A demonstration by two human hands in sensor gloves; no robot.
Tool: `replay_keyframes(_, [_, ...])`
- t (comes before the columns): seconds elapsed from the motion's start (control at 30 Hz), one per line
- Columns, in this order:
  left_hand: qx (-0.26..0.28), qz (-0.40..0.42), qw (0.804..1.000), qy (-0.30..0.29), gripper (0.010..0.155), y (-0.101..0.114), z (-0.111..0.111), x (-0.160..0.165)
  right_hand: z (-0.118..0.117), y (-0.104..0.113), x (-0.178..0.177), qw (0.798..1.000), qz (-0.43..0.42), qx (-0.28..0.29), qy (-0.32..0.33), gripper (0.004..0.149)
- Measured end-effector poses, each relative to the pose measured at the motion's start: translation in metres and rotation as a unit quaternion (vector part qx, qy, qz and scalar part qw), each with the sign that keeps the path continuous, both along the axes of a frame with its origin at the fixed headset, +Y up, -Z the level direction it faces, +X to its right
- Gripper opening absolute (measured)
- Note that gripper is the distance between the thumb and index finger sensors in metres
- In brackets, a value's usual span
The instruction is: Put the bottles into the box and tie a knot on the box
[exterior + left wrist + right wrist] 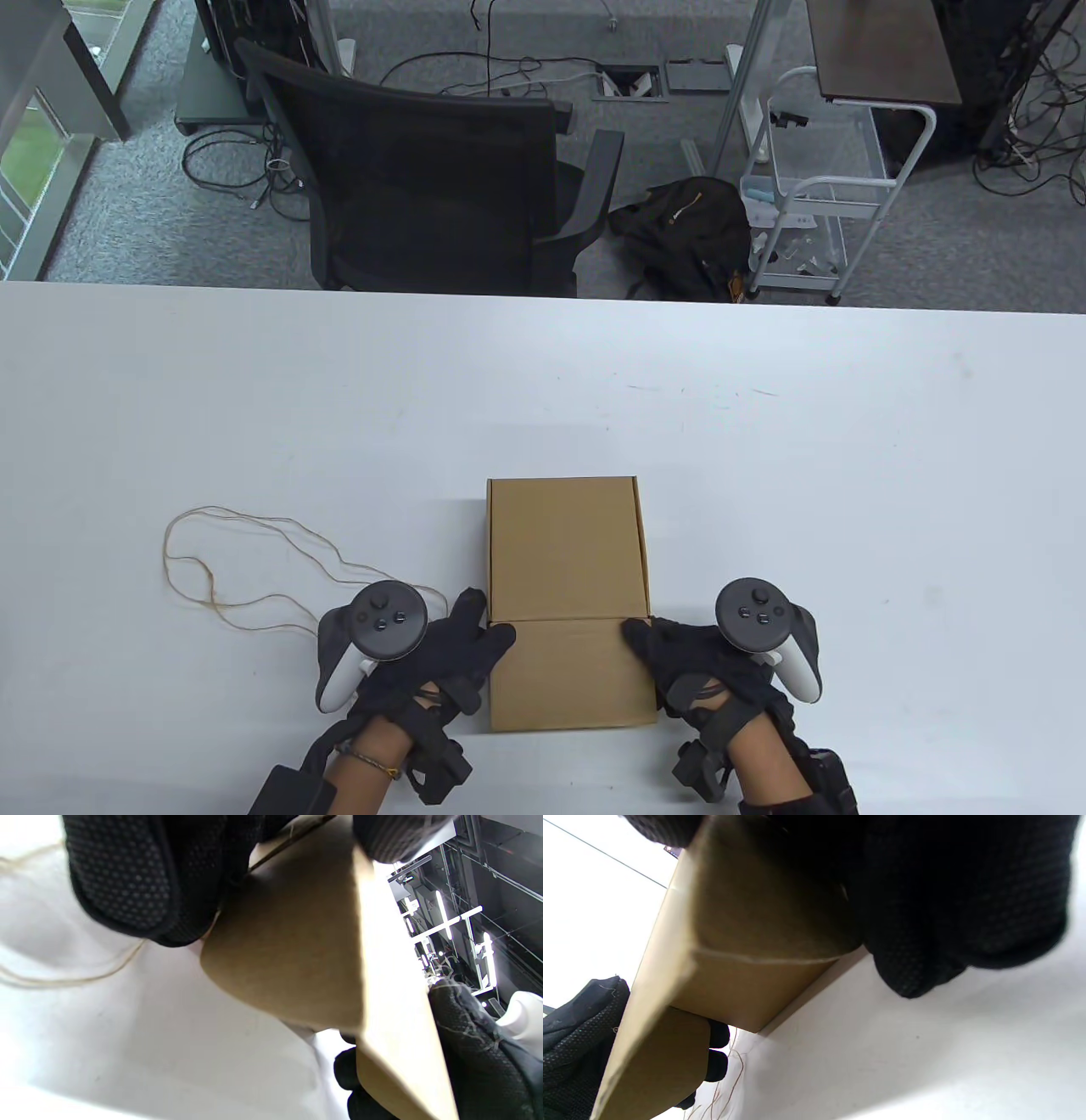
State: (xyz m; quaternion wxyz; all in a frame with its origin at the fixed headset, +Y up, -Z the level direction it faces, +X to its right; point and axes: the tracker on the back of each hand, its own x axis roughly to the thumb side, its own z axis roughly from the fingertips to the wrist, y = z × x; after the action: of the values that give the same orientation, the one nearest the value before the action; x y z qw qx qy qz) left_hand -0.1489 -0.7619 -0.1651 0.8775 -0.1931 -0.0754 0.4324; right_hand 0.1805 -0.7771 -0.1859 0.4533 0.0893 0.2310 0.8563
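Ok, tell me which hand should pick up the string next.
Left. The string lies on the table beside the left hand; the right hand is across the box.

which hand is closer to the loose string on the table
The left hand: the string loops just beside it on the table, while the right hand is across the box.

Office or laboratory workspace. A white worktable [254, 407] stands on grey carpet tile [933, 246]; behind it are a black mesh office chair [424, 170], a white wire trolley [814, 195], an open floor cable box [629, 83] and loose cables [1031, 127].
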Motion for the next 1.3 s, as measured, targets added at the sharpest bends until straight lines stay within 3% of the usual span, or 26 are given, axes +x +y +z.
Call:
replay_keyframes(0.23, [0.036,-0.043,0.998,0.000,0.092,0.004,0.002,0.002,0.001,0.007,0.000,1.000,0.008,-0.008,0.009,0.085])
replay_keyframes(0.33, [0.041,-0.062,0.997,0.003,0.090,0.007,0.002,0.002,0.001,0.015,0.005,0.999,0.030,0.021,-0.006,0.076])
replay_keyframes(0.37, [0.059,-0.081,0.995,0.006,0.092,0.010,0.002,0.002,0.002,0.020,0.006,0.998,0.047,0.036,-0.017,0.075])
replay_keyframes(0.47, [0.142,-0.144,0.979,0.006,0.105,0.022,0.004,0.003,0.003,0.029,0.005,0.989,0.065,0.126,-0.028,0.091])
replay_keyframes(0.53, [0.218,-0.157,0.963,-0.026,0.103,0.025,0.005,0.008,0.002,0.032,0.000,0.983,0.052,0.178,0.013,0.094])
replay_keyframes(0.63, [0.222,-0.177,0.957,-0.061,0.090,0.025,0.008,0.018,0.003,0.027,-0.011,0.985,0.068,0.146,0.065,0.088])
replay_keyframes(0.67, [0.228,-0.199,0.951,-0.066,0.093,0.026,0.009,0.020,0.004,0.027,-0.013,0.982,0.095,0.149,0.063,0.093])
replay_keyframes(0.77, [0.251,-0.260,0.930,-0.073,0.096,0.028,0.011,0.026,0.006,0.031,-0.018,0.962,0.154,0.220,0.058,0.095])
replay_keyframes(0.83, [0.258,-0.278,0.923,-0.069,0.097,0.029,0.011,0.030,0.008,0.035,-0.023,0.933,0.212,0.280,0.074,0.095])
replay_keyframes(0.93, [0.284,-0.336,0.895,-0.075,0.098,0.031,0.010,0.035,0.010,0.034,-0.032,0.909,0.258,0.311,0.103,0.099])
replay_keyframes(1.03, [0.295,-0.353,0.883,-0.095,0.099,0.033,0.006,0.039,0.011,0.033,-0.040,0.873,0.283,0.373,0.135,0.101])
replay_keyframes(1.1, [0.306,-0.354,0.877,-0.109,0.099,0.032,0.003,0.042,0.011,0.032,-0.042,0.870,0.279,0.384,0.137,0.101])
replay_keyframes(1.2, [0.365,-0.384,0.840,-0.120,0.097,0.034,0.003,0.044,0.011,0.030,-0.042,0.850,0.266,0.430,0.145,0.098])
replay_keyframes(1.3, [0.400,-0.399,0.816,-0.119,0.094,0.035,0.003,0.047,0.012,0.030,-0.044,0.831,0.266,0.471,0.134,0.092])
